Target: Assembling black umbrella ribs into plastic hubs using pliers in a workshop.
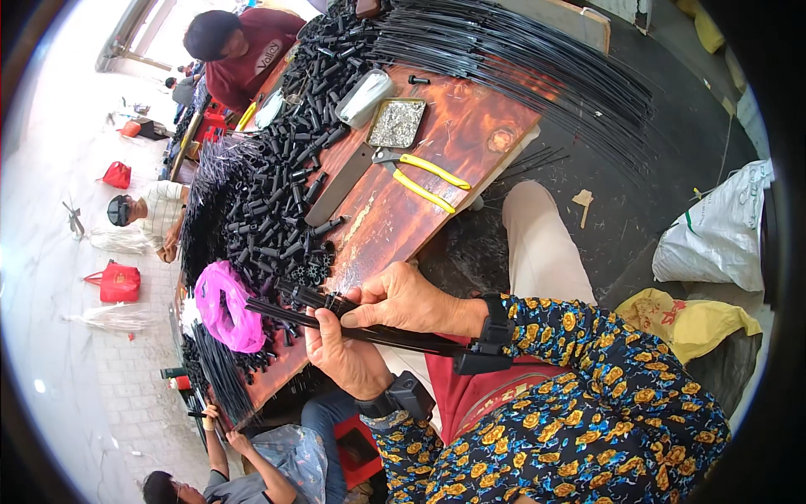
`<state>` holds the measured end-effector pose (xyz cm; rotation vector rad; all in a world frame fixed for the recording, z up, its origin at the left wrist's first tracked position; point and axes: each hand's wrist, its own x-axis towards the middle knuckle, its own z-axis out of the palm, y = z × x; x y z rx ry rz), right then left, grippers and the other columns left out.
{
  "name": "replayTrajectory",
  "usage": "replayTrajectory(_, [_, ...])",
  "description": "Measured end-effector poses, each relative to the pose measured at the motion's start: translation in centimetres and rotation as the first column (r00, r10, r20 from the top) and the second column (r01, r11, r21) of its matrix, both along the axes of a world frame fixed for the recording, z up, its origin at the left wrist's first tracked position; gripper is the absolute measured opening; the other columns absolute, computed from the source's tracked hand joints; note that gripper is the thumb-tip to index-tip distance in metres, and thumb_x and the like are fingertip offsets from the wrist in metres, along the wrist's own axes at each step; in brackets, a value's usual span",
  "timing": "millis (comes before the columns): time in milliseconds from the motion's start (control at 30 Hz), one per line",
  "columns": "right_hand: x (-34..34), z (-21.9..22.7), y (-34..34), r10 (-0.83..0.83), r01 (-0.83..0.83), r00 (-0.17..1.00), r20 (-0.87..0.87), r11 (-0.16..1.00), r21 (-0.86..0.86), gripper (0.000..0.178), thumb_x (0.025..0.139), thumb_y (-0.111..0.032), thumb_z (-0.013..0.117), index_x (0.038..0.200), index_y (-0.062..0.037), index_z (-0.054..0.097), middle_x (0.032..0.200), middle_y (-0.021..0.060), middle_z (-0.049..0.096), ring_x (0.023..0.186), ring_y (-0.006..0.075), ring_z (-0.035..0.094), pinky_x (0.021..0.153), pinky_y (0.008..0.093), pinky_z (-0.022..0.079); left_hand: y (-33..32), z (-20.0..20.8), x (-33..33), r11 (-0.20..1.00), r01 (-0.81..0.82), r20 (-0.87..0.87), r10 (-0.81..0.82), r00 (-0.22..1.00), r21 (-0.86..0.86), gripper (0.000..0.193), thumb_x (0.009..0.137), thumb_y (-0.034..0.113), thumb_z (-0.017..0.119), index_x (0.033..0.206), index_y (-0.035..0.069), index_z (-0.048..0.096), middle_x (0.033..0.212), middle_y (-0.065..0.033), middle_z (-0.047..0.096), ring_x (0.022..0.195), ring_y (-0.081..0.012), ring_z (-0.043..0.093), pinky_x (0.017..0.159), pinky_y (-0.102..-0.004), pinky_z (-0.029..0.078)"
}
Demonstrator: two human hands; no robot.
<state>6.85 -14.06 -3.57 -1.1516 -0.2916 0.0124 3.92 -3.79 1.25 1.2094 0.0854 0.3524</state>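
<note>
A bundle of slim black rods (pixel 281 314) crosses in front of me, held out over the near edge of the table. My left hand (pixel 348 361) is closed round it from below, its fingers curled against the rods. From the other side my right hand (pixel 411 301) pinches the same bundle between thumb and fingers, close to the left fingertips. Fine pale strands show by the right fingertips; what exactly they are is too small to tell. Just past the hands lie loose black plastic tube pieces (pixel 273 202) in a big heap, with a pink plastic bag (pixel 227 307) beside them.
Yellow-handled pliers (pixel 428 181), a flat dark blade (pixel 340 186) and a small tray of metal bits (pixel 398 101) lie on the wooden table (pixel 470 109). Long black rods (pixel 512 59) overhang its far end. White sack (pixel 714 227) stands at right. Other people (pixel 252 50) sit around the table.
</note>
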Motion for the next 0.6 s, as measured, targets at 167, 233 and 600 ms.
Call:
replayTrajectory(167, [-0.1,1.1,-1.3,0.248,-0.242,0.953,-0.175,0.969,0.06,0.032,0.079,-0.028,0.08,0.075,0.002,0.071,0.064,-0.0065,0.056,0.061,0.0021,0.05,0.053,0.0224,0.04,0.9,-0.4,-0.3,0.999,0.036,-0.008,-0.036,0.999,0.01,0.027,0.096,0.024,0.061,0.104,-0.002,0.058,0.094,-0.0136,0.066,0.084,-0.0212,0.065,0.078,-0.0328,0.053])
replayTrajectory(233, [-0.2,1.4,-1.4,0.376,-0.339,0.885,-0.274,0.924,0.175,0.033,0.079,-0.029,0.08,0.076,0.002,0.071,0.064,-0.0067,0.055,0.06,0.0018,0.049,0.052,0.0225,0.039,1.0,-0.3,-0.5,0.999,0.049,-0.028,-0.05,0.998,-0.023,0.03,0.097,0.026,0.06,0.107,-0.002,0.056,0.095,-0.0165,0.065,0.086,-0.0238,0.065,0.08,-0.0352,0.054])
replayTrajectory(600, [-1.0,1.7,0.5,0.122,-0.143,0.973,-0.198,0.985,-0.098,0.043,0.077,-0.036,0.082,0.071,0.0055,0.07,0.065,0.0013,0.062,0.063,0.0055,0.053,0.055,0.0258,0.044,1.7,0.7,-0.7,0.998,0.008,-0.087,-0.002,0.996,0.064,0.026,0.097,0.02,0.06,0.109,-0.003,0.056,0.095,-0.0166,0.064,0.087,-0.0249,0.064,0.082,-0.0372,0.054])
